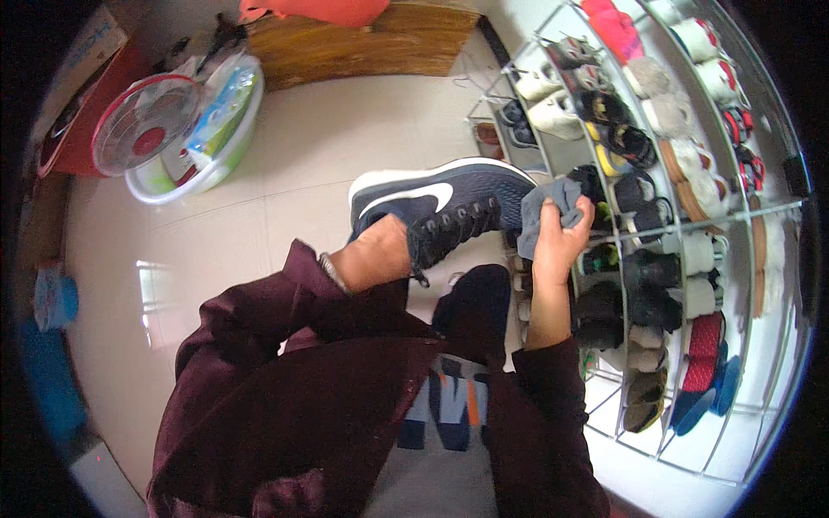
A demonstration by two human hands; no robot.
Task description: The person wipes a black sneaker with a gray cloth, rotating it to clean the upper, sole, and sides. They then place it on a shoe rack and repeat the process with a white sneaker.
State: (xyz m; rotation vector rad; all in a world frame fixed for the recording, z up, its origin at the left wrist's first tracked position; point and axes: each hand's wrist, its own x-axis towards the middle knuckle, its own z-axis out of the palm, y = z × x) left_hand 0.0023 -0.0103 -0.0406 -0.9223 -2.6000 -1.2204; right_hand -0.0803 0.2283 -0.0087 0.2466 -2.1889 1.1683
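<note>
A dark navy sneaker with a white sole, a white swoosh and black laces is held sideways in front of me. My left hand is at its heel end, the fingers hidden inside or behind the shoe opening. In my right hand is a bunched grey cloth, pinched between thumb and fingers and lying against the shoe's toe. The underside of the cloth is hidden. Black laces hang loose near my left wrist.
A metal-framed rack with many shoes stands close on the right, just beyond my right hand. At the upper left are a white-green tub holding packages and a round fan grille. A wooden panel stands at the far side.
</note>
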